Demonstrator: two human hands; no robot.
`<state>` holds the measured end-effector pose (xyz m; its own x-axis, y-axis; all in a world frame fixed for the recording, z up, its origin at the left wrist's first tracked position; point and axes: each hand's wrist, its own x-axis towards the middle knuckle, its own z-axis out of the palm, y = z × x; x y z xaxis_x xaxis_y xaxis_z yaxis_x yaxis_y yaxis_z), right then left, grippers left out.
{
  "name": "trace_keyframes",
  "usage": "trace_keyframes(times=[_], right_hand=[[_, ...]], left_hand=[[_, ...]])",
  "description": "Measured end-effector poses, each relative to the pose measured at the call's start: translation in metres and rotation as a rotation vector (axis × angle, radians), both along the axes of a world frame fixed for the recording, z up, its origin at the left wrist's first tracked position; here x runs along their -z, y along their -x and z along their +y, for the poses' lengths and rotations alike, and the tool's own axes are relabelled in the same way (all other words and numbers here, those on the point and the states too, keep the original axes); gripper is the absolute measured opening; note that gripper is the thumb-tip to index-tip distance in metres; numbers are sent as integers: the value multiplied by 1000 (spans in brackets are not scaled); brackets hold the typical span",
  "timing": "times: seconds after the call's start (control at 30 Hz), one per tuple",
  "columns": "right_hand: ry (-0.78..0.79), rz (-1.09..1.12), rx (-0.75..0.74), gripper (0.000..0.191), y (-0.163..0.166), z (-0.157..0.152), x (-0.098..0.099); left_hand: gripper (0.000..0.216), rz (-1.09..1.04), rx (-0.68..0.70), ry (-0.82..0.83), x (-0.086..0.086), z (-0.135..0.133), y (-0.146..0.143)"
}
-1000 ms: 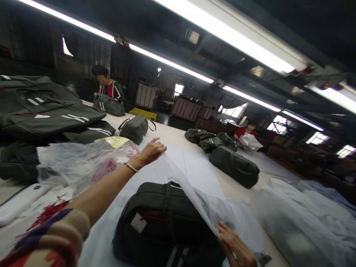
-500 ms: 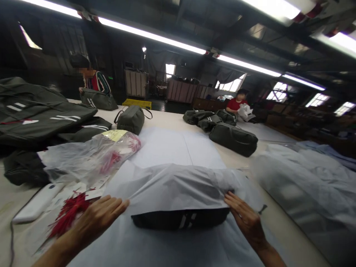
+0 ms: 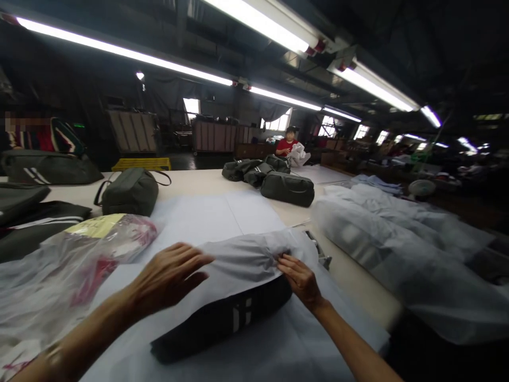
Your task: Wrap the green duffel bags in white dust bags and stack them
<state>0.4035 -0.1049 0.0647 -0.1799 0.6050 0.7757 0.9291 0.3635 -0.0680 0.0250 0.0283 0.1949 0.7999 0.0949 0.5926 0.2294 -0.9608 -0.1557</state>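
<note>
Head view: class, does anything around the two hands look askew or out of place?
Nothing looks damaged or spilled. The white sheet covers the dark bag only partly; its striped front edge shows. The left hand and right hand rest on it.

my table (image 3: 207, 180) is long and pale. on it lie white paper sheets (image 3: 214, 217) with a dark bag (image 3: 222, 321) half wrapped, a clear plastic sack (image 3: 71, 254) at my left, an olive bag (image 3: 129, 192) beyond it, more dark bags (image 3: 274, 180) farther off, and pale bundles (image 3: 389, 233) along the right.
</note>
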Motion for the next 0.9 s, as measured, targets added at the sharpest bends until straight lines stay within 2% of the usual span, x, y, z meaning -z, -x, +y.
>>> trace_keyframes(times=[0.03,0.1,0.17,0.23,0.3,0.37,0.47,0.53,0.6,0.67,0.77,0.83,0.9], right_hand=[[-14,2,3,27,0,1,1],[-35,-6,13,27,0,2,3],[-40,-29,26,28,0,3,6],[-37,-42,40,29,0,4,10],[-31,-29,54,30,1,1,16],[-21,6,80,33,-1,-5,25],[-27,121,176,38,-11,-22,43],[-76,247,304,36,-21,-33,52],[-153,380,457,37,-33,-39,52],[-204,470,567,52,-43,-35,37],[-150,448,642,78,-55,-10,-14],[15,337,695,76,-60,15,-58],[336,216,738,66,-66,44,-98]], left_hand=[[36,86,53,-31,-8,10,-33],[54,226,110,-64,-4,25,-96],[63,329,164,-26,18,29,-144],[64,403,247,35,46,26,-170],[61,461,323,94,69,21,-179],[57,499,351,138,79,17,-178],[52,536,337,160,77,15,-177],[49,552,332,145,74,16,-179],[49,563,325,119,73,16,-181],[51,574,318,91,75,16,-182],[56,583,301,60,78,16,-181],[60,584,292,53,78,15,-181],[63,596,282,55,77,14,-181]])
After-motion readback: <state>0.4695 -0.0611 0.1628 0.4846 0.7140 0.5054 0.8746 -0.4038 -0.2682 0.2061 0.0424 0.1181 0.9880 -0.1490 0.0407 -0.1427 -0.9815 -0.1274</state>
